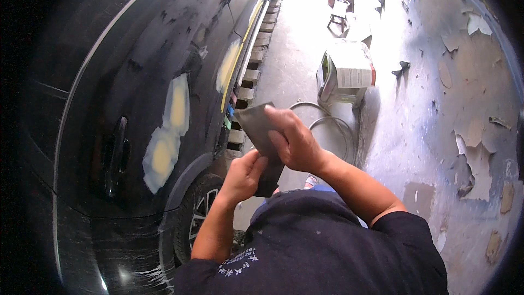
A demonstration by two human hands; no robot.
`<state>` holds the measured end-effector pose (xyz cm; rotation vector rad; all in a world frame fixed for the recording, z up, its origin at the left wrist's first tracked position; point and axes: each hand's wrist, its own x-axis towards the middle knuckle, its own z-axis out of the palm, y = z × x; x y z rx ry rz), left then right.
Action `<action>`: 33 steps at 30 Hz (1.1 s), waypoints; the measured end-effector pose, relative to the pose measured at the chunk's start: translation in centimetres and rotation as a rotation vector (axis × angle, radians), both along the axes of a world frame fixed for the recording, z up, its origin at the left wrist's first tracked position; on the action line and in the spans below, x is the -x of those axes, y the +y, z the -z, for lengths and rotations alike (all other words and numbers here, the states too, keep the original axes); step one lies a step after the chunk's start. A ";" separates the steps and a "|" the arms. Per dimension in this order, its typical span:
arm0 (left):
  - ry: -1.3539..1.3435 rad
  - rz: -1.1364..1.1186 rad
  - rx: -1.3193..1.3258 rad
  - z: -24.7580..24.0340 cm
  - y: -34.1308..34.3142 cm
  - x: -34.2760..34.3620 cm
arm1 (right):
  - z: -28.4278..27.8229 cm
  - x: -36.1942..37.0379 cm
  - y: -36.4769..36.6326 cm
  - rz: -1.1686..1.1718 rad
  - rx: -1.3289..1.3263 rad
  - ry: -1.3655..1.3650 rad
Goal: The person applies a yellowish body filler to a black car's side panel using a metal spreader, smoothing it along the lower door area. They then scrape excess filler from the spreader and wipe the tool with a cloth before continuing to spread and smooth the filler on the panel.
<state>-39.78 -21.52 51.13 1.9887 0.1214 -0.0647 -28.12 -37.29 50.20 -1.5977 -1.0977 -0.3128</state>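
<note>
Between my two hands, in front of my body, is a dark grey sheet that looks like sandpaper [254, 122]. My left hand [242, 177] is closed on its lower left edge, thumb pressed against the fingers. Higher up, my right hand [296, 139] grips the sheet's right edge, with the thumb bent on its face. To my left stands a black car with a dusty side panel [147, 65]. Two joined patches of pale yellow filler with grey-white borders [162, 158] lie beside its door handle [117, 155]. A further filler patch [227, 68] sits farther along the car.
A hose [341, 123] coils on the floor beyond my right hand, beside a bin with a paper-covered top [349, 74]. A small stool [338, 19] stands farther off. On the right runs a wall with peeling paint [431, 109]. The car's wheel [199, 210] is near my left forearm.
</note>
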 end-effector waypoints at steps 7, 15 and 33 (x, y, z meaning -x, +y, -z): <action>0.040 -0.159 0.601 0.5 1.5 0.8 | -1.3 -2.4 -1.8 -0.058 -0.293 0.549; -0.104 -0.302 0.556 4.2 2.4 0.3 | 0.4 -2.0 -3.7 -0.036 -0.255 0.699; -0.030 -0.152 0.562 3.0 -3.6 -2.4 | 2.5 -2.0 -5.4 -0.033 -0.234 0.784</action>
